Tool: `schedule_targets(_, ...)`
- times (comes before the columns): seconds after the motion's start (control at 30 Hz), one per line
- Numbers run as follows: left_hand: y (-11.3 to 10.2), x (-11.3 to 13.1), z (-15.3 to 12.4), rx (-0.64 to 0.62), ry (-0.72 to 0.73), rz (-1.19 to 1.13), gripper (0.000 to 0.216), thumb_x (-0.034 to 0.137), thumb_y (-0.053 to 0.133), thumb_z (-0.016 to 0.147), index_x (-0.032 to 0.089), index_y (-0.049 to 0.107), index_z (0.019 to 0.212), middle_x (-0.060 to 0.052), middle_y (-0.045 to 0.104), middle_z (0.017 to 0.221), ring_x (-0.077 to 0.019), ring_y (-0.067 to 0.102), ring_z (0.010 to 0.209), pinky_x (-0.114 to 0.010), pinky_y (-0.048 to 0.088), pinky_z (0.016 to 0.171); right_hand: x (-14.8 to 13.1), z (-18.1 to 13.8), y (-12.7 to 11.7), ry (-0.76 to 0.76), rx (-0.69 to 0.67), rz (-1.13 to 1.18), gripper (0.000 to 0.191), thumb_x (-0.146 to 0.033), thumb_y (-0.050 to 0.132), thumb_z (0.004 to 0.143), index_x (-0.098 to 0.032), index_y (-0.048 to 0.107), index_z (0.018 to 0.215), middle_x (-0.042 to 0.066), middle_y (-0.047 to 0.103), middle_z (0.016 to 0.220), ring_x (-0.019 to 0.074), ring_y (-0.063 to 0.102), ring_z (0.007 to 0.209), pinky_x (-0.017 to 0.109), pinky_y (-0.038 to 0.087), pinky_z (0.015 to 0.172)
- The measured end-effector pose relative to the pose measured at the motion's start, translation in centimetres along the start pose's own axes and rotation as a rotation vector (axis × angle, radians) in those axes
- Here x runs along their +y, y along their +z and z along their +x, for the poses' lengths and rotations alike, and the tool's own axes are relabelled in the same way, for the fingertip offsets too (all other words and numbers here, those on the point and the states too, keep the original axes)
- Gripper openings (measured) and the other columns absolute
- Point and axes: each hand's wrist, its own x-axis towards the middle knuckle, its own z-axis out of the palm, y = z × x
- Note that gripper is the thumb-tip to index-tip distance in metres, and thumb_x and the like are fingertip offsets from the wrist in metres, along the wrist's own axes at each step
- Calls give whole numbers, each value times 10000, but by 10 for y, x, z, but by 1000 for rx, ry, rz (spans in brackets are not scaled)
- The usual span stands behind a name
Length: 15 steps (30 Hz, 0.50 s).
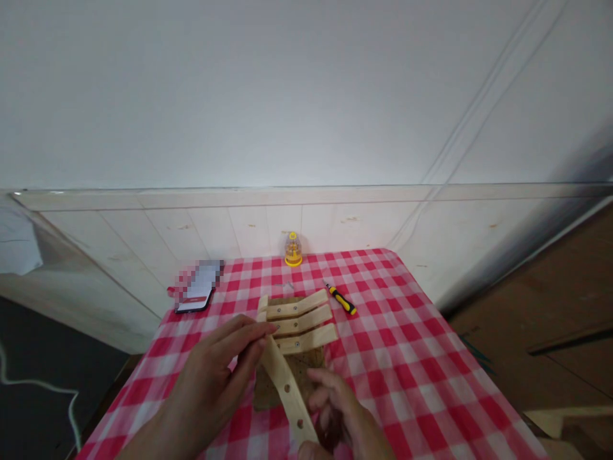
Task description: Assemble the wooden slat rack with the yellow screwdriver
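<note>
A pale, slightly bent wooden strip [287,388] with two round holes showing runs slantwise between my hands. My left hand [211,374] is closed, pinching the strip's far end between thumb and fingers. Around the near end, my right hand [342,409] is curled, with its thumb on the strip and its index finger held partly out; its other fingers are partly hidden. Beneath lies a brown board [268,396] with small holes. Three similar bent strips [311,326] lie across its far part, with screw heads visible in them.
A yellow-and-black screwdriver [342,300] lies right of the board. A clear-and-yellow container [293,250] stands by the wall. The phone [197,291] is at the back left. A red-and-white checked cloth [412,358] covers the table; a white cable [38,388] hangs at left.
</note>
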Motion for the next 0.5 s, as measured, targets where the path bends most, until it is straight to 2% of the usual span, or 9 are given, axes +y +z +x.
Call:
schedule_targets(0.07, 4, 4, -1, -43, 4, -25, 278, 290, 546, 968, 271, 812, 1045, -65, 793, 945, -190, 767, 837, -233, 625, 695, -2, 5, 3, 30, -39, 37, 732, -655, 691, 877, -285, 466, 1467, 9, 621, 889, 135, 577, 676, 245, 437, 617)
schedule_targets(0.1, 7, 6, -2, -67, 2, -45, 287, 290, 537, 971, 275, 813, 1047, -70, 798, 981, -198, 773, 880, -242, 636, 727, -4, 7, 5, 42, -44, 46, 682, -662, 673, 887, -279, 507, 1426, -13, 579, 837, 123, 540, 655, 237, 410, 606)
schedule_targets(0.17, 13, 9, -7, -106, 6, -90, 288, 290, 537, 977, 289, 810, 1067, -66, 808, 1036, -206, 779, 948, -252, 647, 779, -6, 11, 9, 38, -36, 32, 505, -670, 629, 915, -243, 644, 1185, -40, 480, 746, 106, 457, 628, 223, 349, 581)
schedule_targets(0.23, 18, 7, -17, -109, 4, -146, 259, 294, 570, 975, 318, 798, 1096, -48, 818, 1056, -206, 784, 972, -246, 651, 792, -4, 13, 13, 27, 12, 17, 467, -667, 603, 935, -203, 637, 886, -50, 415, 679, 94, 393, 596, 213, 296, 547)
schedule_targets(0.3, 23, 0, -31, -68, -36, -202, 301, 323, 622, 955, 348, 742, 1230, -36, 807, 1165, -217, 778, 1028, -265, 654, 832, -1, 12, 16, 52, 98, 65, 488, -672, 614, 923, -200, 575, 805, -49, 456, 648, 86, 408, 556, 202, 301, 520)
schedule_targets(0.37, 25, -11, -46, -43, -164, -233, 354, 360, 608, 967, 361, 696, 1310, -33, 801, 1188, -225, 778, 1029, -291, 660, 848, 0, 9, 16, 82, 231, 138, 475, -678, 648, 892, -208, 585, 866, -27, 572, 669, 101, 497, 536, 204, 375, 516)
schedule_targets(0.43, 25, -21, -59, -30, -277, -260, 324, 427, 592, 967, 335, 735, 1243, -44, 814, 1113, -237, 783, 982, -301, 664, 834, -1, 7, 14, 91, 372, 158, 445, -645, 699, 863, -210, 602, 874, -2, 645, 670, 139, 588, 549, 227, 451, 538)
schedule_targets(0.5, 21, -26, -67, -27, -357, -280, 288, 436, 605, 963, 300, 757, 1167, -44, 816, 1037, -229, 784, 949, -283, 660, 819, -3, 6, 9, 93, 468, 144, 390, -578, 745, 844, -214, 606, 833, -5, 644, 614, 168, 626, 547, 244, 486, 544)
